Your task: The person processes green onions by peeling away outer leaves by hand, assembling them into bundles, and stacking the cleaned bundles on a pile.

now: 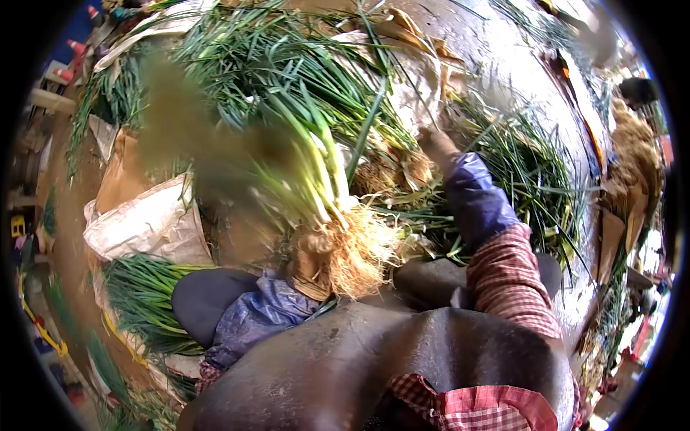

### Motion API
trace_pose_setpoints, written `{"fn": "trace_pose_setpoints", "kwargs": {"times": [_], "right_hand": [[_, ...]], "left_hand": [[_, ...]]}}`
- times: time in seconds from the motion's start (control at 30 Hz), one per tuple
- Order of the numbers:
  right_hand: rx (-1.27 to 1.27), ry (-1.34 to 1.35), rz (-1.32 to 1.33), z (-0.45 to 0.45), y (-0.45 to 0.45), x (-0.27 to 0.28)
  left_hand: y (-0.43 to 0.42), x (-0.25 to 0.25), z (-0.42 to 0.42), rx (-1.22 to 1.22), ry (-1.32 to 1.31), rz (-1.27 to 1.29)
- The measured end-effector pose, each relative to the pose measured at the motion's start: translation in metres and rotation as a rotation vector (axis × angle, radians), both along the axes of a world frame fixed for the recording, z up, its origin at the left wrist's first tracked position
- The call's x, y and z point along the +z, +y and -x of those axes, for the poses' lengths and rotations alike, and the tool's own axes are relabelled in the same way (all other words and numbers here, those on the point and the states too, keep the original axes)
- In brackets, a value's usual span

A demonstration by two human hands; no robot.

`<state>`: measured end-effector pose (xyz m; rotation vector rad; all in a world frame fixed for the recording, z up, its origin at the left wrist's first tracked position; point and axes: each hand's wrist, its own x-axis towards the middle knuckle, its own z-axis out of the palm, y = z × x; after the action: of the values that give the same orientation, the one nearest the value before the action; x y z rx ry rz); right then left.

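Observation:
My left hand point(310, 264), in a tan glove, is closed around the root end of a bunch of green onions point(323, 169). Their pale stems and stringy roots point(356, 251) show above my lap, with the leaves pointing away from me. Farther off to the right, my right hand point(437, 147) is closed beside the roots of a large heap of green onions point(280, 57). A thin strand runs up from its fingers, but what they hold is too small to make out. Blue sleeve covers protect both forearms.
Loose green leaves point(535, 172) lie in a pile right of my right arm. A white sack point(154, 223) and another green onion bundle point(147, 298) are on the left. A dark apron point(345, 366) covers my lap. A brown blur hides part of the left-centre view.

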<state>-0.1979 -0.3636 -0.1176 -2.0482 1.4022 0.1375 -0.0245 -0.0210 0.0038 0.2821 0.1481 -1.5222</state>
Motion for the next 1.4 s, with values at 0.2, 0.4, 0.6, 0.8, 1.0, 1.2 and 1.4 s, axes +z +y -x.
{"fn": "trace_pose_setpoints", "kwargs": {"times": [0.2, 0.4, 0.6, 0.8, 1.0, 1.2, 1.4], "right_hand": [[0.693, 0.237, 0.26, 0.002, 0.024, -0.063], [0.94, 0.04, 0.381, 0.019, -0.01, -0.085], [-0.324, -0.421, -0.702, -0.005, 0.033, -0.086], [0.58, 0.087, 0.666, -0.055, 0.043, 0.093], [0.341, 0.335, 0.354, -0.076, 0.073, 0.163], [0.27, 0.51, 0.163, -0.059, 0.05, 0.064], [-0.04, 0.001, 0.425, -0.039, 0.07, 0.086]], "left_hand": [[0.003, 0.002, -0.005, 0.01, -0.124, -0.036], [0.01, -0.001, -0.009, 0.057, -0.13, -0.086], [0.026, -0.052, -0.013, 0.043, -0.138, -0.045], [0.018, 0.014, -0.011, 0.103, -0.079, 0.018], [0.017, 0.016, -0.014, 0.003, -0.073, 0.072], [0.028, -0.01, -0.019, -0.073, 0.124, 0.162], [0.026, -0.002, -0.019, -0.044, 0.071, 0.113]]}}
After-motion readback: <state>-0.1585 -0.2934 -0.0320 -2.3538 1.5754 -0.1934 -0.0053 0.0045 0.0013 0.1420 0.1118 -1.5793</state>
